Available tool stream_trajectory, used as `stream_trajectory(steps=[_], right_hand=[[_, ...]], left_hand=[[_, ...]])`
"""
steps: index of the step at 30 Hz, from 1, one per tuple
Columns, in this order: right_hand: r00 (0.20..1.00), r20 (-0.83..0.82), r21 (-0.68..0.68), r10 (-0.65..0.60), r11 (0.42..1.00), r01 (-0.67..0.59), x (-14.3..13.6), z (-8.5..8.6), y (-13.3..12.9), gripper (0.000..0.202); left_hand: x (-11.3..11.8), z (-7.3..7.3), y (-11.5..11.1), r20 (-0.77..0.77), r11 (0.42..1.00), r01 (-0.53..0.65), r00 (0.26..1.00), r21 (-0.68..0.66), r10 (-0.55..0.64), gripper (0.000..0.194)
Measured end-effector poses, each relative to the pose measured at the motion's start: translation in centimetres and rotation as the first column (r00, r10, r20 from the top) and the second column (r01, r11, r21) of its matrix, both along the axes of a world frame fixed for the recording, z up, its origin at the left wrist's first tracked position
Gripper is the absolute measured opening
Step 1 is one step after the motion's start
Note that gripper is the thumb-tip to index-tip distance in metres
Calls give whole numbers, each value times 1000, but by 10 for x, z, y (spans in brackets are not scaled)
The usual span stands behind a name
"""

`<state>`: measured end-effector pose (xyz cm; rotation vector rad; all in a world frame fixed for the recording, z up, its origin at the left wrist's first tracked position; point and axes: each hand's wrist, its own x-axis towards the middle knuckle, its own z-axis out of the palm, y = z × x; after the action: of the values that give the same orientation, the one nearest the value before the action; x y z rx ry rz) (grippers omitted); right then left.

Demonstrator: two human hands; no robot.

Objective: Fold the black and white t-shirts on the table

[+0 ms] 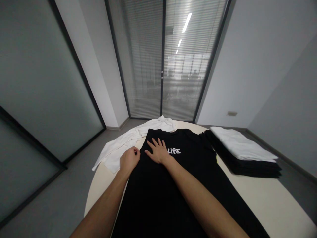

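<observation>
Black cotton-looking T-shirt (153,196) lies spread face-up across our table (269,198), white lettering (174,151) on its chest reading "LIFE". Our right hand (158,152) presses flat beside the word, fingers splayed; our left hand (130,160) curls closed at the shirt's left edge, though we cannot tell whether it pinches fabric. Beyond, we see rumpled white cloth (123,142) and, rightward, folded black garments (250,168) topped with white fabric (241,143).

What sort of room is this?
Probably an office or small meeting room: a dark-framed glass partition with slatted blinds, a frosted panel at left, and a pale, curved-edge table.
</observation>
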<state>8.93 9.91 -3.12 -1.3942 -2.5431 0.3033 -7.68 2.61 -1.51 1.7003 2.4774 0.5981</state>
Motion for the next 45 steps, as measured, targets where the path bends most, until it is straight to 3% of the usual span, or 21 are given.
stream_trajectory(steps=[8, 12, 16, 18, 24, 29, 34, 39, 45], right_hand=[[996, 39, -72, 85, 994, -82, -1, 4, 8, 73], [993, 36, -33, 114, 993, -113, -3, 7, 8, 68], [1000, -31, 100, -2, 995, 6, -3, 13, -4, 59], [997, -40, 102, -70, 992, 73, -1, 14, -12, 58], [999, -26, 33, -19, 999, 20, 9, 1, -24, 71], [992, -123, 74, -36, 996, 46, 15, -3, -22, 61], [973, -139, 77, -182, 978, 194, 19, 3, -1, 55], [964, -106, 65, -245, 965, 253, 30, 14, 35, 48], [952, -99, -25, -291, 957, 290, 33, 16, 77, 42]], left_hand=[[3, 2, -1, -26, 1000, 1, 1000, -8, -1, 28], [4, 5, -3, -20, 999, -30, 999, -25, 29, 36], [4, 8, -5, -15, 999, -33, 999, -16, 32, 33], [4, 8, -4, 28, 1000, -14, 1000, 19, 13, 28], [4, -3, 1, 236, 994, 7, 971, 106, -32, 26], [2, -7, 2, 245, 989, 41, 967, 140, -75, 24], [8, -2, -4, 145, 990, 102, 983, 100, -116, 23], [11, -2, -6, 46, 991, 132, 990, 28, -133, 30], [9, -6, -3, 39, 989, 150, 988, 15, -150, 31]])
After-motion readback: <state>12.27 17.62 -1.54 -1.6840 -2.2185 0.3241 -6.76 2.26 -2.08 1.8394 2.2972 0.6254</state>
